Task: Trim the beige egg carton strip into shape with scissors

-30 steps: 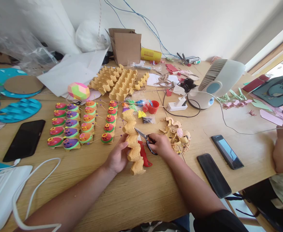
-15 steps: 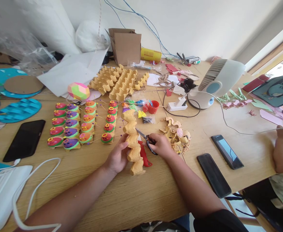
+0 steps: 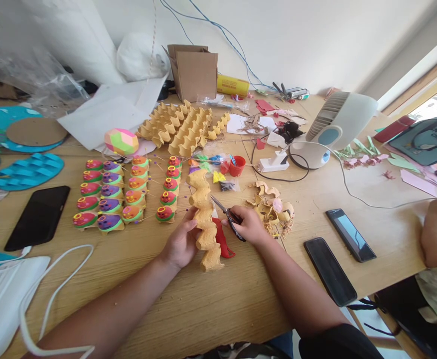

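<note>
Over the last half second only the scissors (image 3: 228, 214) have changed noticeably: the tip has slid a little up and to the right, while the egg-carton strip (image 3: 206, 224) stays almost where it was. That suggests a small readjustment of the blades against the strip's edge rather than a finished cut, since no piece looks newly parted. The right hand (image 3: 249, 225) is closed around the handles, with the tip just beside the strip's upper right side; whether it touches, and how far the blades are spread, I cannot tell. The left hand (image 3: 181, 245) grips the strip from its left side, the thumb in front and the other fingers partly hidden behind. The strip is held over the worktop (image 3: 188, 319), between the two hands, its long side running away from the person and leaning slightly left at the far end. It is plain yellow-tan pulp, rough and unpainted, with a line of rounded humps and wavy edges. A red piece (image 3: 223, 242) shows partly behind it, its shape unclear. Torn carton scraps (image 3: 280, 214) lie to the right, near the right hand.
</note>
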A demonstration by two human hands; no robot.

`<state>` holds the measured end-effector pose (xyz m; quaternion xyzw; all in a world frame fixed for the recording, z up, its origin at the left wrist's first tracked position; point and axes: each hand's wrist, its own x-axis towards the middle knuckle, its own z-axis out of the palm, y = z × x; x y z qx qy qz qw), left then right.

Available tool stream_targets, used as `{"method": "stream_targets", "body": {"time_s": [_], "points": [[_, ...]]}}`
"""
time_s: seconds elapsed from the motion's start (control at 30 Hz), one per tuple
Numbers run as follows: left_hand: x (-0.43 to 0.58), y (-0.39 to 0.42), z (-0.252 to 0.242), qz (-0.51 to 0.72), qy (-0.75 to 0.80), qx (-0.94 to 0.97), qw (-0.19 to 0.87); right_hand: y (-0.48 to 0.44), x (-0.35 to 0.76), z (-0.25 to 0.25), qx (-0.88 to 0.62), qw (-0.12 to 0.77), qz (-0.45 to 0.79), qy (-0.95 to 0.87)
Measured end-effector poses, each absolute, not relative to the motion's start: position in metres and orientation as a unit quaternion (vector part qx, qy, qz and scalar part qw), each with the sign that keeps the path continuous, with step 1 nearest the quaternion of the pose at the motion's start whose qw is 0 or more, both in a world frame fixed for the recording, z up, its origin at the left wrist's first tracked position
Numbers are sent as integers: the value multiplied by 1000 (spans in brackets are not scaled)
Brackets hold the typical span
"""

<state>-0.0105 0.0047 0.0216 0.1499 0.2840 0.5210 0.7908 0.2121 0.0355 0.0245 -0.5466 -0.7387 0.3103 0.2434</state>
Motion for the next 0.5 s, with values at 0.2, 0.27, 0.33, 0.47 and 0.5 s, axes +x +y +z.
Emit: {"method": "stream_targets", "body": {"time_s": [0.2,0.27,0.33,0.47,0.5], "points": [[-10,5,20,520,289,155,789,34,211,24,-540,240,291,-752],[-10,5,20,520,287,157,789,34,211,24,-543,240,288,-751],[-11,5,19,519,282,159,791,35,211,23,-546,239,285,-751],[-11,4,19,519,283,159,790,35,210,23,-558,235,281,-745],[-11,4,19,521,285,158,789,36,210,23,-560,234,280,-744]]}}
